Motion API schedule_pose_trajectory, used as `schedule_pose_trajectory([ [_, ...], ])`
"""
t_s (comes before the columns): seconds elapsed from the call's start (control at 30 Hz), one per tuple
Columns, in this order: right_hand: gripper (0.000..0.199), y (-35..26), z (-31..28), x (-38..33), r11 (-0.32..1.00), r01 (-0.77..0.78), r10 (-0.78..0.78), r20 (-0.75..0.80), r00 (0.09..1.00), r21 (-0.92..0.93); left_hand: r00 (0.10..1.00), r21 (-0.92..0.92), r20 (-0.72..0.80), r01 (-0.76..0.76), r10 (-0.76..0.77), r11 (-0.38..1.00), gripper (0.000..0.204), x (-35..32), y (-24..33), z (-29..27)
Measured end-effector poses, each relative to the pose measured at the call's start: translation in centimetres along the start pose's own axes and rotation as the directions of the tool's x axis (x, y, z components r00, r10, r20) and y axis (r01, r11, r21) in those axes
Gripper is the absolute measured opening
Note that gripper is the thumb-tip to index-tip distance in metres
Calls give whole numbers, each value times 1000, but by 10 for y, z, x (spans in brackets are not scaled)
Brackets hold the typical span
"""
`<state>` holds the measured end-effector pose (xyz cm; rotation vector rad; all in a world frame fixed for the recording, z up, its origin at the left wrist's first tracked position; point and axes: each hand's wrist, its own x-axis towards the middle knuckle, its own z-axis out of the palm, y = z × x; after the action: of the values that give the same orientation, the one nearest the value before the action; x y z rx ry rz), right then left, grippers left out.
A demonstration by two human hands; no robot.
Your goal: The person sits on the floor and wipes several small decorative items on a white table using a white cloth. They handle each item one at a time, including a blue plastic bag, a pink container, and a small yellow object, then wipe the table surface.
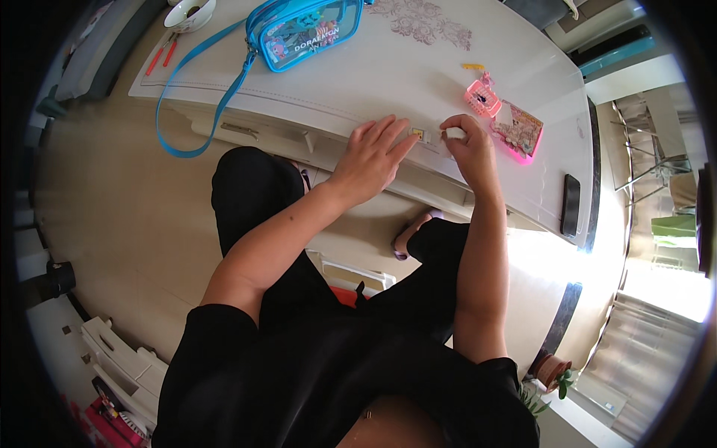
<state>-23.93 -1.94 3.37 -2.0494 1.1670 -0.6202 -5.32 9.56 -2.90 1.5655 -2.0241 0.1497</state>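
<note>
My left hand [371, 160] lies at the table's near edge with its fingers stretched out. One fingertip touches, or nearly touches, a small pale piece with a yellow patch [420, 135] on the tabletop. Just right of it, my right hand [470, 145] is closed in a pinch on a small white block [454, 133]. My fingers partly hide the block, and its exact kind does not show. Beyond my right hand stand a small pink basket [482, 98] and a pink-edged flat case with a patterned picture [518, 128].
A clear blue pouch [310, 37] with a long strap lies at the far left of the white table [351, 82]. Red-handled scissors or tongs [162, 58] and a white bowl [190, 13] are beyond it. A dark phone [570, 205] rests at the right edge; a yellow strip [473, 66] lies near the basket.
</note>
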Motion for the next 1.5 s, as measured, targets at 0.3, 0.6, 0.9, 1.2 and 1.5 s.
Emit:
schedule_pose_trajectory([
  [0.3,25,-14,35,10,945,243,-236,56,970,-221,999,-22,-27,-29,28,999,67,-5,-7,7],
  [0.6,23,-13,19,7,944,154,-151,30,988,-292,999,-1,-50,1,-2,1000,48,-3,-1,5],
  [0.9,21,-16,14,7,938,221,-245,-60,968,-266,999,61,-18,-44,45,997,48,1,-1,-3],
  [1.2,23,-10,14,2,933,154,-146,47,988,-326,998,39,-18,-51,52,998,63,-4,-3,5],
  [1.5,25,-7,6,3,917,137,-202,-140,969,-374,998,-34,47,-41,42,999,55,-3,-5,-8],
])
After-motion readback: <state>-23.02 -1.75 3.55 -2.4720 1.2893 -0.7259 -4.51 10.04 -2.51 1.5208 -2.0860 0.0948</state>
